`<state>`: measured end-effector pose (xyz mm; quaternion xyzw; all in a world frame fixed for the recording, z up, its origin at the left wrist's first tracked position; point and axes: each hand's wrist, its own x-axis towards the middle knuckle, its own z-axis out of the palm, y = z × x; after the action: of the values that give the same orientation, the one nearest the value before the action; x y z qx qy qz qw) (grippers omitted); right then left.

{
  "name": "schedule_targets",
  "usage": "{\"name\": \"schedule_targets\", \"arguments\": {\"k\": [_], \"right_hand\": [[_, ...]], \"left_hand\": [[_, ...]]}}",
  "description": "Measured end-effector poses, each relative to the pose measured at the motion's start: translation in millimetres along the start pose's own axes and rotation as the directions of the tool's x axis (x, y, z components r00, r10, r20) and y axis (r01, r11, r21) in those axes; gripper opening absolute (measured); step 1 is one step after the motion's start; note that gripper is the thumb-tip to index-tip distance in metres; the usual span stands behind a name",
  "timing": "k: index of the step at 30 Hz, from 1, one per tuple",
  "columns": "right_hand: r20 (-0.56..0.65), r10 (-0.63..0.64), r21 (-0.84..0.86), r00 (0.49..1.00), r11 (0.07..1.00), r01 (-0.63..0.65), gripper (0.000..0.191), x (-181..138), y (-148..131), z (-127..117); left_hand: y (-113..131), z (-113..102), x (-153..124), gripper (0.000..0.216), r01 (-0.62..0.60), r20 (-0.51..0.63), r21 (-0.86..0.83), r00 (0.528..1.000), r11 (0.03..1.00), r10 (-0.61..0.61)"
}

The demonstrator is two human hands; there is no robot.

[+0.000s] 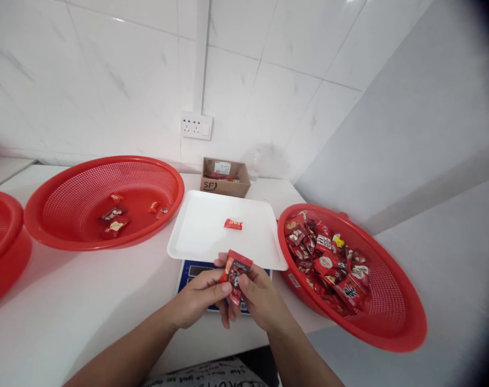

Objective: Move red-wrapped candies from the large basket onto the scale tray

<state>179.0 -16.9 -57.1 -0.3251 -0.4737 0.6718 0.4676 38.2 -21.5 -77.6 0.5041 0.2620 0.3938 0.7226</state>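
Note:
Both hands meet in front of the white tray, closed around small wrapped snack packets (pixel 238 267) in red and dark wrappers. My left hand (pixel 202 293) pinches them from the left, with its thumb on the front. My right hand (pixel 262 295) grips them from the right, its thumb pressed on the dark wrapper. How many packets are between the fingers I cannot tell. Just beyond the hands, one small red wrapped candy (pixel 233 224) lies on the white tray (pixel 199 207). The tray rests on a blue scale (pixel 184 279), partly hidden by the hands.
A red mesh basket (pixel 393 301) heaped with wrapped snacks stands at the right. Another red basket (pixel 72 188) at the left holds several packets. Part of a third basket (pixel 6 252) shows at the left edge. An open cardboard box (pixel 226 188) sits behind the tray, near the wall.

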Motion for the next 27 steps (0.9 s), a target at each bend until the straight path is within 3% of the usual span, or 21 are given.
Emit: {"name": "schedule_targets", "arguments": {"k": [3,5,9,15,19,23,27], "right_hand": [[0.217,0.082,0.076,0.973,0.992,-0.101,0.052,-1,0,-5],[0.284,0.100,0.078,0.954,0.989,-0.127,0.056,-1,0,-6],[0.271,0.086,0.084,0.959,0.990,-0.112,0.054,-1,4,-5],[0.240,0.010,0.091,0.971,0.995,-0.033,0.044,1,11,-5],[0.188,-0.012,0.010,0.982,1.000,0.010,0.043,0,3,-7],[0.022,-0.021,-0.232,1.000,0.972,0.026,0.030,1,-10,-10],[-0.169,-0.196,-0.482,0.966,0.871,0.092,0.029,14,-11,-16]], "left_hand": [[0,-3,0,0.043,0.086,0.115,-0.171,0.991,0.982,-0.067],[0,-5,-1,0.044,0.122,0.170,-0.216,0.982,0.969,-0.086],[-2,-5,-1,0.042,0.099,0.143,-0.290,0.988,0.952,-0.060],[0,-4,0,0.046,0.044,-0.002,-0.204,0.999,0.978,-0.045],[4,-5,0,0.043,0.043,-0.066,-0.192,0.996,0.980,-0.057],[4,-6,3,0.041,0.041,-0.144,-0.174,0.987,0.984,-0.066],[2,-6,6,0.039,0.086,-0.166,-0.147,0.980,0.985,-0.110]]}}
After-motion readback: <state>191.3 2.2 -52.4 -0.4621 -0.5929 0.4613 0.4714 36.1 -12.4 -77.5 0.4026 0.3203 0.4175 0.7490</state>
